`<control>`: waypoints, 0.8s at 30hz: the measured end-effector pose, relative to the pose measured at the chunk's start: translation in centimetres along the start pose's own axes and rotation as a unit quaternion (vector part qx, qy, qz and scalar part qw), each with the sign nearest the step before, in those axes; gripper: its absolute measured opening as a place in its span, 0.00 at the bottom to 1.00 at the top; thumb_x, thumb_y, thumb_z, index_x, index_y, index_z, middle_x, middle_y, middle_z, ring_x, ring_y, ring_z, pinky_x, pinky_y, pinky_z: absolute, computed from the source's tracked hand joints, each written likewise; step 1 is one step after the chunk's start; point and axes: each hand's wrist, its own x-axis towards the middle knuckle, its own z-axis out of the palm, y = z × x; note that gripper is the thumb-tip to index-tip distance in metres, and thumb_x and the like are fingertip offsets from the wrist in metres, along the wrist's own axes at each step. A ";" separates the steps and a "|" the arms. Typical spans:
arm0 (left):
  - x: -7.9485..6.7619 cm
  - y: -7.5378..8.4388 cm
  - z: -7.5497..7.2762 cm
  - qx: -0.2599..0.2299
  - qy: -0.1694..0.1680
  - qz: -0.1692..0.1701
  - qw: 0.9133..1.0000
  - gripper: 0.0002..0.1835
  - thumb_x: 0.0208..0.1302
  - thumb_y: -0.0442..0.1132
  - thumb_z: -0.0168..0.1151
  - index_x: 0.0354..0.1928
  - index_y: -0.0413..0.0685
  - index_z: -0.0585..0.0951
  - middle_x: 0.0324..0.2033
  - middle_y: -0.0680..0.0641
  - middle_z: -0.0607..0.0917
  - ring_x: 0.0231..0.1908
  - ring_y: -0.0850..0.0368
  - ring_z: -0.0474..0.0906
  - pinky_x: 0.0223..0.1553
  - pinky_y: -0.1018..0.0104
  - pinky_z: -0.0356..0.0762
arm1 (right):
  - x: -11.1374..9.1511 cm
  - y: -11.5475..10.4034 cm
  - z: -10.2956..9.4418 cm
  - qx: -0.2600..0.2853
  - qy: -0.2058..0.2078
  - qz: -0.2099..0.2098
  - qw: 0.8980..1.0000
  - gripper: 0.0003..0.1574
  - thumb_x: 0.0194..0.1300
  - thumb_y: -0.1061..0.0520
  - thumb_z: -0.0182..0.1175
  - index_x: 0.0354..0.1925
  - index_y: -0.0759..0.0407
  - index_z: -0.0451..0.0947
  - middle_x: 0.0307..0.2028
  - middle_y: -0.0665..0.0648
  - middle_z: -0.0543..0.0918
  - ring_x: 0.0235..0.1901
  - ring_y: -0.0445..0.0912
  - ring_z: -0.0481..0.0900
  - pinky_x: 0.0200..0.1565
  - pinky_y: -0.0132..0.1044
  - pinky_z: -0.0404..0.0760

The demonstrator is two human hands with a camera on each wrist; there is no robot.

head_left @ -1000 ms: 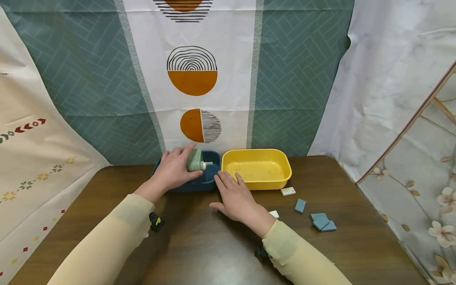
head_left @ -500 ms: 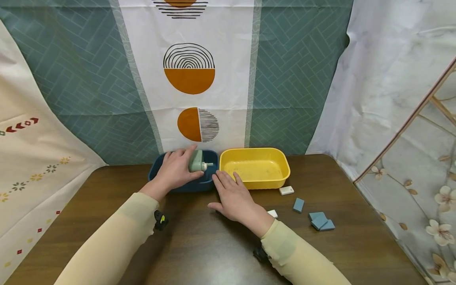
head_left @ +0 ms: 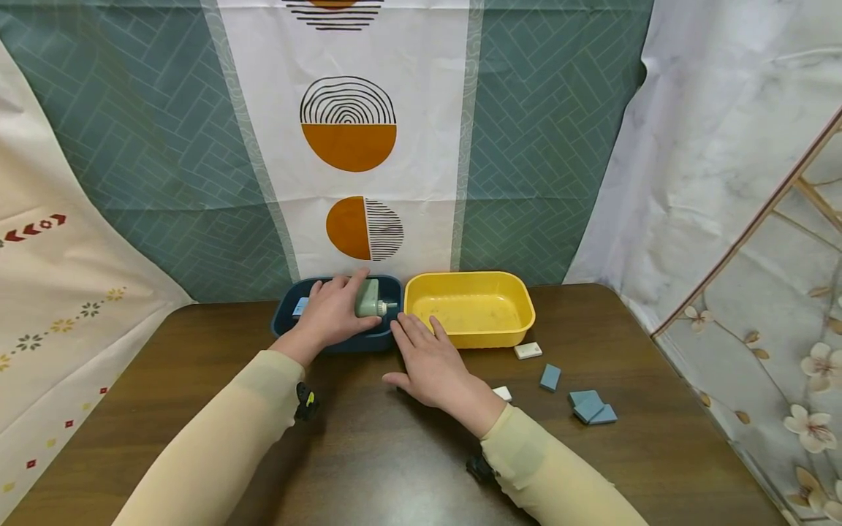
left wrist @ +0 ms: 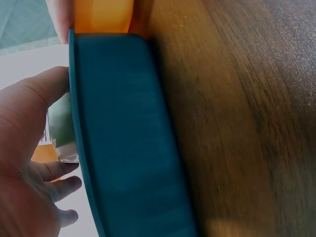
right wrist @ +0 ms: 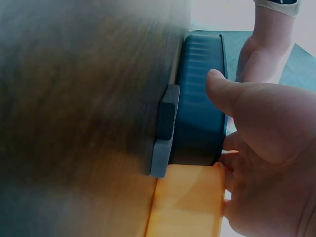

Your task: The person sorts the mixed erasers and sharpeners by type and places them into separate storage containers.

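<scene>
A small grey-green bottle (head_left: pixel 368 298) with a white collar and thin nozzle lies sideways in the dark blue bin (head_left: pixel 392 343). My left hand (head_left: pixel 332 310) holds it from above, thumb on the near side and index finger on the far side. In the left wrist view, the bin's rim partly hides the bottle (left wrist: pixel 60 118); the other fingers are spread. My right hand (head_left: pixel 430 361) lies flat with straight fingers, tips at the rims where the blue bin and the yellow bin (head_left: pixel 487 341) meet. It holds nothing.
A light-blue item (head_left: pixel 300 307) shows inside the blue bin, left of my hand. White blocks (head_left: pixel 528 351) and several blue-grey blocks (head_left: pixel 550 377) lie on the brown table (head_left: pixel 395 453) to the right. A patterned cloth (head_left: pixel 421 146) hangs behind the bins.
My left hand and the bottle have moved slightly to the right, and the nozzle dips a little lower. The light-blue item has come into view in the blue bin. The right hand stays put.
</scene>
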 end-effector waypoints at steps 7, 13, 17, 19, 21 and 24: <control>0.1 0.1 0.4 0.010 -0.011 -0.002 1.000 0.56 0.66 0.60 0.79 0.88 0.49 0.61 0.72 0.31 0.76 0.71 0.32 0.71 0.79 0.25 0.49 | 0.0 0.0 0.0 -0.004 0.000 0.003 1.000 0.58 0.80 0.28 0.60 0.88 0.60 0.56 0.87 0.62 0.56 0.86 0.55 0.53 0.85 0.58 0.46; 0.2 0.2 0.8 0.007 -0.018 -0.003 1.000 0.56 0.66 0.60 0.79 0.88 0.48 0.60 0.72 0.31 0.77 0.71 0.33 0.71 0.79 0.25 0.50 | 0.1 0.1 0.2 0.003 -0.004 0.001 1.000 0.58 0.80 0.28 0.61 0.88 0.61 0.56 0.87 0.62 0.56 0.86 0.55 0.52 0.85 0.59 0.45; 0.4 0.1 1.1 0.005 -0.024 -0.010 1.000 0.57 0.66 0.60 0.79 0.88 0.49 0.60 0.73 0.32 0.76 0.72 0.34 0.70 0.80 0.26 0.48 | 0.0 0.1 0.2 0.001 -0.004 0.000 1.000 0.58 0.80 0.28 0.61 0.88 0.61 0.56 0.87 0.62 0.56 0.86 0.55 0.52 0.85 0.59 0.45; 0.5 0.0 1.1 0.005 -0.027 -0.012 1.000 0.57 0.66 0.60 0.79 0.88 0.49 0.60 0.73 0.32 0.76 0.72 0.34 0.70 0.80 0.26 0.48 | 0.0 0.1 0.2 0.000 -0.004 0.000 1.000 0.58 0.80 0.28 0.60 0.88 0.61 0.55 0.87 0.62 0.56 0.86 0.55 0.52 0.85 0.59 0.45; 0.5 0.0 1.2 0.004 -0.030 -0.013 0.999 0.57 0.66 0.60 0.78 0.88 0.49 0.59 0.74 0.32 0.76 0.72 0.33 0.70 0.80 0.26 0.47 | 0.0 0.1 0.2 -0.001 -0.003 0.000 1.000 0.58 0.80 0.28 0.60 0.88 0.61 0.56 0.87 0.62 0.56 0.86 0.55 0.53 0.85 0.59 0.45; 0.6 -0.1 1.3 0.003 -0.034 -0.013 0.999 0.57 0.67 0.61 0.78 0.88 0.49 0.59 0.74 0.31 0.75 0.73 0.33 0.70 0.80 0.26 0.46 | 0.1 0.0 0.1 -0.002 -0.002 -0.001 1.000 0.58 0.80 0.28 0.60 0.88 0.61 0.56 0.87 0.62 0.56 0.86 0.55 0.53 0.85 0.59 0.46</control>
